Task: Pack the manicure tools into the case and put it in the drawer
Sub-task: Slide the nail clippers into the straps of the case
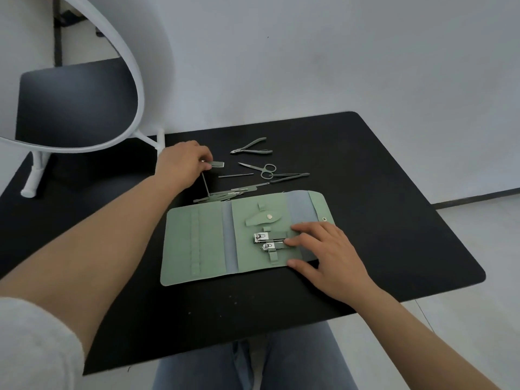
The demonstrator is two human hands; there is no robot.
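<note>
Left grip [184, 161] curled, pinching a thin metal tool [206, 183] above the loose pile [225, 194]. Green case [208, 240] lies open on the black counter [394, 220]. Right grip [323, 249] flat, fingers extended, resting on the case beside two strapped-in clippers [266, 241].

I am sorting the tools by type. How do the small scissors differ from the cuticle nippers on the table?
The small scissors have two round finger loops; the cuticle nippers have two long curved handles without loops. The scissors end in thin, straight, silver blades, while the nippers end in a short, stubby tip. The scissors lie nearer the green case; the nippers lie farther back. Both lie loose on the black table, unpacked, with grey-green handles.
</note>
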